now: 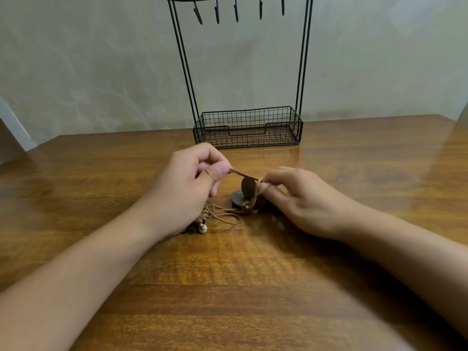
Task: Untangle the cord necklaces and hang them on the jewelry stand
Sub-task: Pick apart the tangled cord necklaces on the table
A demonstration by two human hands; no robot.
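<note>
A tangle of brown cord necklaces (222, 214) lies on the wooden table (228, 287) between my hands. My left hand (187, 188) pinches a stretch of cord between thumb and forefinger. My right hand (301, 198) pinches the same cord's other side, so it runs taut between them. A dark brown oval pendant (248, 188) hangs from that lifted cord. Below it a dark round disc pendant (238, 198) rests on the table. A white bead (202, 228) lies by my left wrist. The black wire jewelry stand (248, 72) rises behind, its hooks (217, 11) bare.
The stand's wire basket base (248, 127) sits on the table's far edge against a pale wall. A white object (10, 138) shows at the far left beyond the table. Bare wood stretches in front of my arms.
</note>
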